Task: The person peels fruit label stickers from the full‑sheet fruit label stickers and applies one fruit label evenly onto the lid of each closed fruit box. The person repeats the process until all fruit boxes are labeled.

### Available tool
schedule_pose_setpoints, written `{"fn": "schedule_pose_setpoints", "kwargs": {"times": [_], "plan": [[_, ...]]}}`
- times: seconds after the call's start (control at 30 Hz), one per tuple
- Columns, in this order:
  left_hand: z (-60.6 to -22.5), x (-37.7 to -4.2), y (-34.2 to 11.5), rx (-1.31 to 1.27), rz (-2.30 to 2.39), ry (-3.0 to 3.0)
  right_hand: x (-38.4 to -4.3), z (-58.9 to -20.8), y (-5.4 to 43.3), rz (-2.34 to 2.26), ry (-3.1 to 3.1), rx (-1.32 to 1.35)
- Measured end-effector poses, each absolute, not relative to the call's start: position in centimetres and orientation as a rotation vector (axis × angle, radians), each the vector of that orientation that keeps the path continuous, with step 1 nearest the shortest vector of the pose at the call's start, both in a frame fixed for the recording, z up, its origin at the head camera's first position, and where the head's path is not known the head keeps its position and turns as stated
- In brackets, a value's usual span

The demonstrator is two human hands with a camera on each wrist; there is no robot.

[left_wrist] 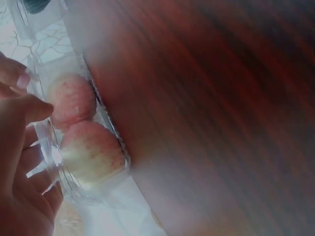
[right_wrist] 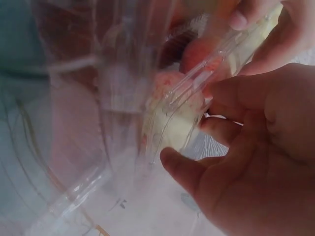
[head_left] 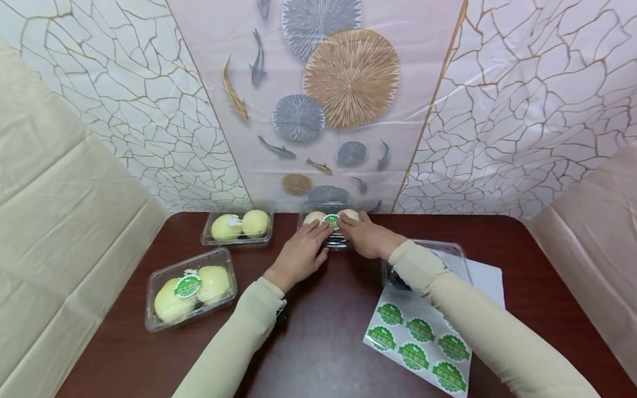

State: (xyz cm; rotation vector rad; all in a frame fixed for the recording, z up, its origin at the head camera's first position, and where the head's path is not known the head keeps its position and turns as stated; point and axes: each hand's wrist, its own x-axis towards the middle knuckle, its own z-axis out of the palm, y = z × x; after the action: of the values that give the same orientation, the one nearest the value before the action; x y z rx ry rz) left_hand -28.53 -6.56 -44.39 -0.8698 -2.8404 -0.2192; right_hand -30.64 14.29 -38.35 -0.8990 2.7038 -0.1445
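A clear plastic box [head_left: 340, 244] with a pair of fruits stands at the table's far edge, a round green label [head_left: 331, 221] on its lid. In the left wrist view its fruits look like peaches [left_wrist: 91, 155], pale yellow with a red blush. My left hand [head_left: 298, 257] rests its extended fingers on the lid at the label's left. From the other side, my right hand [head_left: 370, 237] touches the label's right edge and the lid. The right wrist view shows the right thumb and fingers [right_wrist: 179, 167] spread against the clear plastic. The fingers partly cover the label and fruits.
Two more clear boxes of pale fruits, one at the back left [head_left: 204, 239] and one nearer [head_left: 149, 323], stand on the table. Under my right forearm lie a sheet of green labels [head_left: 400, 333] and another clear container [head_left: 455, 254]. A patterned cloth [head_left: 423, 33] hangs behind the table.
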Motion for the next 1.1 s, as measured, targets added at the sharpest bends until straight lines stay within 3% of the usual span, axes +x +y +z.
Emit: {"fn": "schedule_pose_setpoints", "kwargs": {"times": [0.37,0.83,1.1], "plan": [[-44.5,-28.7,-7.5,-0.827,-0.557,-2.815,-30.8,-38.8,15.1,-0.256,2.759,-1.042],[-42.0,-26.5,-9.2,-0.843,-0.381,-2.830,-29.7,-38.7,16.9,-0.373,2.758,-0.944],[-38.4,-25.7,-13.6,-0.508,-0.578,-3.014,-29.7,-38.2,17.6,-0.239,2.858,-0.999]]}}
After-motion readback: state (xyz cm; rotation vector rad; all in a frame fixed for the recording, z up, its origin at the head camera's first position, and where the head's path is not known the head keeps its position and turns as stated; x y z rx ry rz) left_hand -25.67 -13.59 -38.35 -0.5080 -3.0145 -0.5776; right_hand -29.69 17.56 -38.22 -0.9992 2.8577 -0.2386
